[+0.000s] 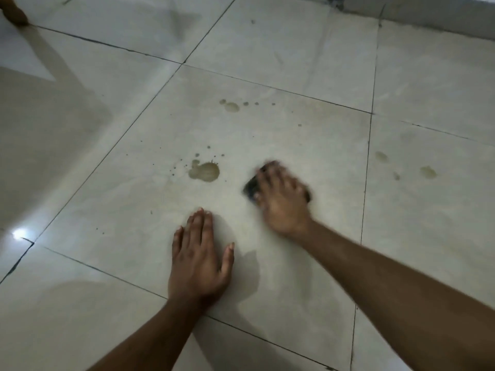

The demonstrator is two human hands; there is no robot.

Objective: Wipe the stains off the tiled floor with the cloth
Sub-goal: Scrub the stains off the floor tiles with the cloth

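While blurry, pressing a dark crumpled cloth (pixel 250 187) onto the smooth shiny tiled floor (pixel 294 129) with the right hand (pixel 281 199), fingers spread on top. Resting flat and loose beside it, holding nothing: left hand (pixel 199 259). Just left of the cloth, a round brown stain (pixel 205 171). Plenty of bare tile all around, up to thin dark lines.

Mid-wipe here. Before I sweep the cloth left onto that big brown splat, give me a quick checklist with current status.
1. Cloth under right hand: ok, though blurred.
2. Left hand braced flat on the tiled floor: ok.
3. Path to the big stain free of objects: ok.
4. Big stain wiped: not ok, untouched.
5. Far stains and right-tile stains wiped: not ok.
6. Cloth clean enough: cannot tell.
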